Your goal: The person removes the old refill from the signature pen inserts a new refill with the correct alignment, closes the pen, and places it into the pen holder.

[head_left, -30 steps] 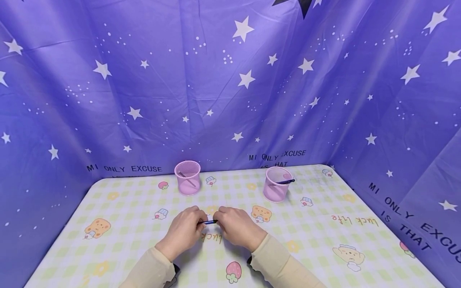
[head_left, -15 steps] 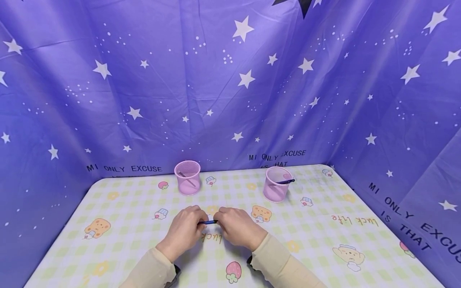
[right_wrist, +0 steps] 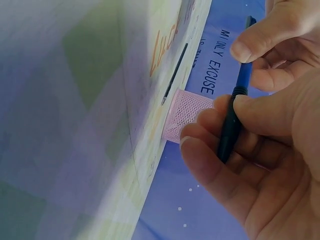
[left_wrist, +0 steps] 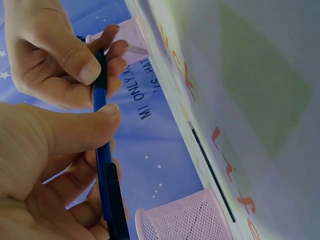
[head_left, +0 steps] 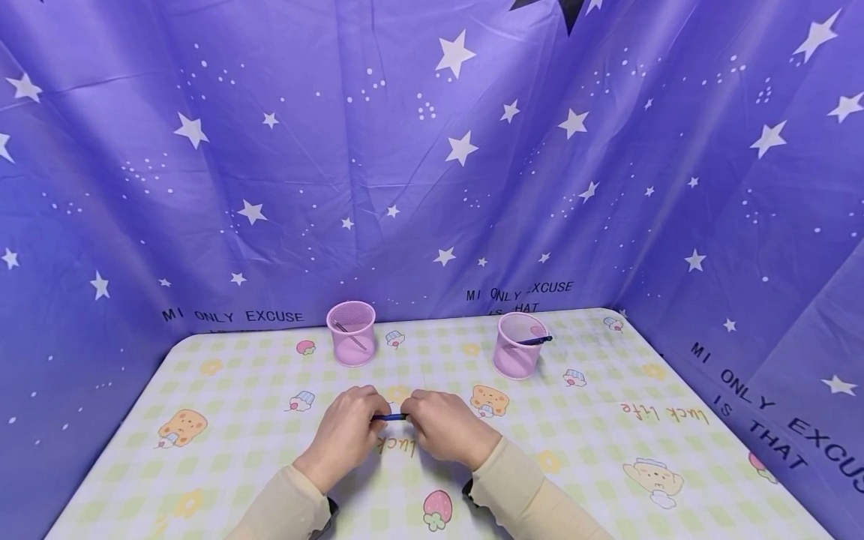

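Observation:
Both hands meet over the middle of the table, holding one blue pen with dark ends (head_left: 390, 417) level between them. My left hand (head_left: 343, 433) grips the clip end; in the left wrist view its thumb lies along the blue barrel (left_wrist: 102, 125). My right hand (head_left: 447, 427) pinches the pen's dark front section (right_wrist: 230, 131) between thumb and fingers, seen in the right wrist view. Beyond the hands, a thin dark pen refill (left_wrist: 212, 172) with a metal tip lies on the table; the hands hide it in the head view.
Two pink mesh pen cups stand toward the table's back. The left cup (head_left: 355, 351) contains a thin, dark stick-like piece. In the right cup (head_left: 516, 361), a dark blue pen (head_left: 536, 341) leans out over the rim. A purple star-patterned curtain (head_left: 405, 165) closes off the back and sides.

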Demonstrator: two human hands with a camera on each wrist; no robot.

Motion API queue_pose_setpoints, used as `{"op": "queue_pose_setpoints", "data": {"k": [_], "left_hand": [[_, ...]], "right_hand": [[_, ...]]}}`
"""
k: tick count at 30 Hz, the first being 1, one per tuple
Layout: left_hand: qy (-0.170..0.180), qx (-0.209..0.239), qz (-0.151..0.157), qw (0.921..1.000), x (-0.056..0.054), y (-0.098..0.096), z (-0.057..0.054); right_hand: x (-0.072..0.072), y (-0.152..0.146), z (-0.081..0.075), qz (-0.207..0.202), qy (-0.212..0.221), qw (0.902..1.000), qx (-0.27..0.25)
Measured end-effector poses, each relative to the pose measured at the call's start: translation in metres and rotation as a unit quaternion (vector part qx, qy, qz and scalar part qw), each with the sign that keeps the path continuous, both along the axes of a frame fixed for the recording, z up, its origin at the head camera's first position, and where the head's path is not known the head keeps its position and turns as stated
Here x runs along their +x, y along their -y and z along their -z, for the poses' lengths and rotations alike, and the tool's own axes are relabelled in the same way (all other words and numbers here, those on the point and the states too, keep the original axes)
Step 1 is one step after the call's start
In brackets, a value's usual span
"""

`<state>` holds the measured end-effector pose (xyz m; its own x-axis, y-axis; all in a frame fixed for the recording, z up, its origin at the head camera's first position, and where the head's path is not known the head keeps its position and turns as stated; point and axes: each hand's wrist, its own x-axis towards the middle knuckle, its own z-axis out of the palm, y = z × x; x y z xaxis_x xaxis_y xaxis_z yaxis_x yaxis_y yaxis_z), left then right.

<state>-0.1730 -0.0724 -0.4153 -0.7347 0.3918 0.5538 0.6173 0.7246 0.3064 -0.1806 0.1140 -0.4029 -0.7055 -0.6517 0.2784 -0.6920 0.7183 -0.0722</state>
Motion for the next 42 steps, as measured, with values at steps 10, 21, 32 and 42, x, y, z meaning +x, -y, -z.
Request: {"op": "queue_pose_setpoints", "data": {"k": [10, 21, 32, 42], "left_hand": [[0.065, 0.007, -0.023, 0.9976, -0.001, 0.002, 0.0], [0.086, 0.011, -0.031, 0.9958, -0.002, 0.004, -0.002], [0.138, 0.043, -0.026, 0.9892, -0.006, 0.009, -0.004], [0.172, 0.086, -0.019, 0.9811, -0.007, 0.011, -0.009]], "right_hand": [[0.0, 0.0, 0.0, 0.014, -0.003, 0.9997, -0.02], [-0.002, -0.002, 0.002, 0.021, -0.018, 0.9993, -0.023], [-0.002, -0.002, 0.002, 0.025, -0.016, 0.9992, -0.026], [-0.002, -0.002, 0.002, 0.026, -0.021, 0.9991, -0.027]]}}
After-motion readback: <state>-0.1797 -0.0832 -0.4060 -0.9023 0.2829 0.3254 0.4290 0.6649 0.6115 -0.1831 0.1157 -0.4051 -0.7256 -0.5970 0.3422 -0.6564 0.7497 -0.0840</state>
